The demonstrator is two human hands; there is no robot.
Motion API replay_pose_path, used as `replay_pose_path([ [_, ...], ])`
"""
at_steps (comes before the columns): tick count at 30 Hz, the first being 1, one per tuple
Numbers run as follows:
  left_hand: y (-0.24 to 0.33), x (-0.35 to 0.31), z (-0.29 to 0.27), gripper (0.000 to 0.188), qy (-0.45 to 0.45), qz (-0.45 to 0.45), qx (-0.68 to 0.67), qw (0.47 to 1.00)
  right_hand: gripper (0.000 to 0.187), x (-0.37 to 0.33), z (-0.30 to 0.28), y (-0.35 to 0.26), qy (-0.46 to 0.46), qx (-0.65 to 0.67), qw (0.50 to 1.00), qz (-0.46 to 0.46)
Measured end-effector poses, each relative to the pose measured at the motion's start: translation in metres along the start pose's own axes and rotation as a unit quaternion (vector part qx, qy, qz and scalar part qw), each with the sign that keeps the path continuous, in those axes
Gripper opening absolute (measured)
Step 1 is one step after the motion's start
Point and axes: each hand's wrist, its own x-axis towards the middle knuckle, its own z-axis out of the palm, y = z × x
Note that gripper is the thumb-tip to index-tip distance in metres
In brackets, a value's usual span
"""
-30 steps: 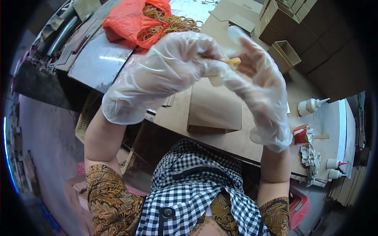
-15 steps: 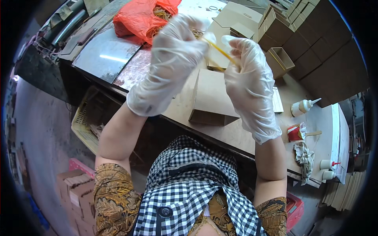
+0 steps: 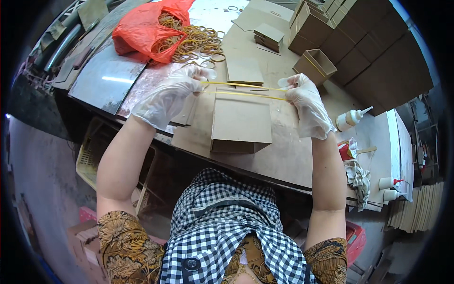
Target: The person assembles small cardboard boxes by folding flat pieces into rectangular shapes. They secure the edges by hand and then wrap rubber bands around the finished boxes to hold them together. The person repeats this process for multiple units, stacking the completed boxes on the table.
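A yellow rubber band [image 3: 243, 84] is stretched wide between my two gloved hands, its two strands running nearly side by side. My left hand [image 3: 177, 92] grips its left end, and my right hand [image 3: 305, 97] grips the right end. Both hands wear thin whitish gloves, with fingers closed on the band. Just below and behind the strands stands a brown board box [image 3: 242, 120] on the table, its open side toward me. Part of the box's far edge lies under the band.
A red plastic bag [image 3: 142, 31] spills many rubber bands [image 3: 198, 45] at the far left. Flat boards [image 3: 244, 71] lie beyond the box. Stacked boxes [image 3: 364, 61] rise at the far right, near a banded box [image 3: 316, 66]. A glue bottle [image 3: 350, 119] and a rag [image 3: 358, 177] sit at right.
My hands have moved apart and lower, pulling the rubber band from a short span into a long one over the box. The whole view has shifted slightly.
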Motion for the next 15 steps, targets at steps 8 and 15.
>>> replay_pose_path([
  [8,-0.005,-0.006,0.013,0.033,-0.011,-0.163,-0.042,0.986,0.020,-0.006,0.010,0.016,-0.104,0.064,0.982,0.147],
  [15,-0.034,0.009,0.020,0.027,-0.032,-0.190,-0.056,0.980,0.016,0.005,0.036,0.050,-0.134,0.203,0.956,0.166],
])
